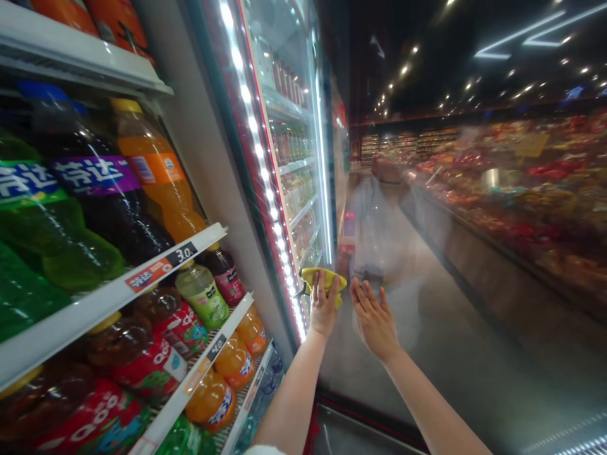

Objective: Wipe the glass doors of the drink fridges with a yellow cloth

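Observation:
A yellow cloth [342, 282] lies pressed against the glass door [379, 221] beside its lit edge strip. My left hand [324, 303] rests on this cloth, fingers bent over it and holding it to the surface. Just to the right, my right hand [374, 318] is raised with its palm toward the glass, fingers extended and nothing in it. Whether its palm touches the glass is unclear.
Drink bottles [152, 170] fill the cooler shelves on the left, behind white shelf edges [109, 297] with price tags. Blurred store displays [512, 170] show through the glass on the right. The door's dark bottom frame [370, 420] is below.

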### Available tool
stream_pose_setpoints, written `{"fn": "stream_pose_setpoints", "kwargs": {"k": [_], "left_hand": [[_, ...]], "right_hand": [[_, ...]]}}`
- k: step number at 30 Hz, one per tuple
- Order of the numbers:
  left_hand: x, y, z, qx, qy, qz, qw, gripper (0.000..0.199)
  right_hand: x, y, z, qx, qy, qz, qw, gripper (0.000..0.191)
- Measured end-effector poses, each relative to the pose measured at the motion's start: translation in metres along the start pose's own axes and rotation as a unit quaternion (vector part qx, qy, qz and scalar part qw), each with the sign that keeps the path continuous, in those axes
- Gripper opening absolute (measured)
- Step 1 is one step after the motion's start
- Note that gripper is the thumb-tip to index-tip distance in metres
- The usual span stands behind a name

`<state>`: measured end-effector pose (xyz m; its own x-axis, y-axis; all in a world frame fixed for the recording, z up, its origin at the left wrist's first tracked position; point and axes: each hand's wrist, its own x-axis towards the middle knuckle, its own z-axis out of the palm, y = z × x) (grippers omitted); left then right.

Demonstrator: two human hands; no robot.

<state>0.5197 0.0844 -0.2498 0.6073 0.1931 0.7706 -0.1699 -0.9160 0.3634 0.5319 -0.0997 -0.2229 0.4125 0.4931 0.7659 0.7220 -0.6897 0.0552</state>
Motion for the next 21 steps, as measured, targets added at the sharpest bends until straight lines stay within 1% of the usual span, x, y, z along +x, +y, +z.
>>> {"fn": "stream_pose_setpoints", "kwargs": {"k": [2, 3, 4, 6, 8, 10, 13, 15, 16, 18, 21], "left_hand": [[0.012, -0.007, -0.003, -0.006, 0.005, -0.003, 1.000, 0.061], [0.014, -0.010, -0.004, -0.006, 0.011, -0.010, 1.000, 0.063], [0.012, -0.013, -0.005, -0.004, 0.019, -0.020, 1.000, 0.066], [0.000, -0.015, -0.004, 0.002, 0.039, -0.048, 0.998, 0.075], [-0.013, -0.009, -0.002, 0.007, 0.057, -0.073, 0.996, 0.084], [-0.016, 0.000, 0.000, 0.005, 0.064, -0.082, 0.995, 0.087], [0.004, 0.007, -0.004, -0.012, 0.051, -0.074, 0.996, 0.079], [0.016, 0.002, -0.008, -0.021, 0.040, -0.074, 0.996, 0.076], [0.017, -0.003, -0.009, -0.022, 0.035, -0.077, 0.996, 0.075], [0.004, -0.012, -0.011, -0.025, 0.022, -0.088, 0.996, 0.075], [-0.036, -0.015, -0.013, -0.030, 0.002, -0.112, 0.993, 0.077]], "right_hand": [[0.003, -0.002, 0.003, -0.004, 0.000, 0.002, 1.000, 0.070], [0.002, -0.004, 0.004, -0.006, -0.002, 0.002, 1.000, 0.070], [0.001, -0.005, 0.005, -0.007, -0.004, 0.001, 1.000, 0.070], [-0.003, -0.008, 0.006, -0.007, -0.008, -0.002, 1.000, 0.071], [-0.008, -0.011, 0.006, -0.007, -0.014, -0.007, 1.000, 0.072], [-0.009, -0.011, 0.006, -0.006, -0.017, -0.010, 1.000, 0.074], [-0.005, -0.010, 0.005, -0.003, -0.023, -0.007, 1.000, 0.076], [-0.004, -0.009, 0.006, 0.000, -0.029, -0.005, 1.000, 0.076], [-0.004, -0.009, 0.007, 0.002, -0.033, -0.004, 0.999, 0.076], [-0.010, -0.009, 0.008, 0.002, -0.044, -0.004, 0.999, 0.076], [-0.027, -0.009, 0.009, -0.001, -0.064, -0.004, 0.998, 0.076]]}}
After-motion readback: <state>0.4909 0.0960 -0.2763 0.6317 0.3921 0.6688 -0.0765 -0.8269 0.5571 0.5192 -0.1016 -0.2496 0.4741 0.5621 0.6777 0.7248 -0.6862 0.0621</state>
